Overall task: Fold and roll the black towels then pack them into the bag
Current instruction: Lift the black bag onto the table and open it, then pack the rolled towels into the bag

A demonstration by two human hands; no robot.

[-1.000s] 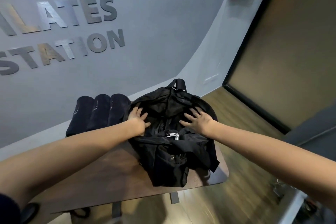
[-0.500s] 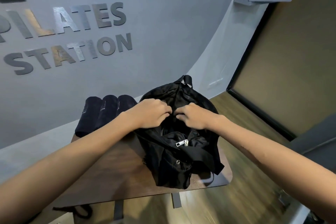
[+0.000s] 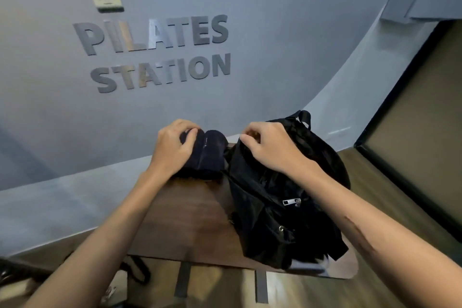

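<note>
Wooden table (image 3: 190, 222) nearest, black bag (image 3: 280, 207) on its right side; our right hand (image 3: 270, 150) pinches the bag's top edge, fingers curled on fabric; our left hand (image 3: 172, 150) grips a rolled black towel (image 3: 210, 150) just beside the bag, against the wall (image 3: 275, 32); we'd say keep the mouth pulled wide, hold the roll tight so it won't unwind, slide it in end first.

Dark wood table (image 3: 190, 220), rolled black towels (image 3: 212, 152) beside black bag (image 3: 275, 220) on it
</note>
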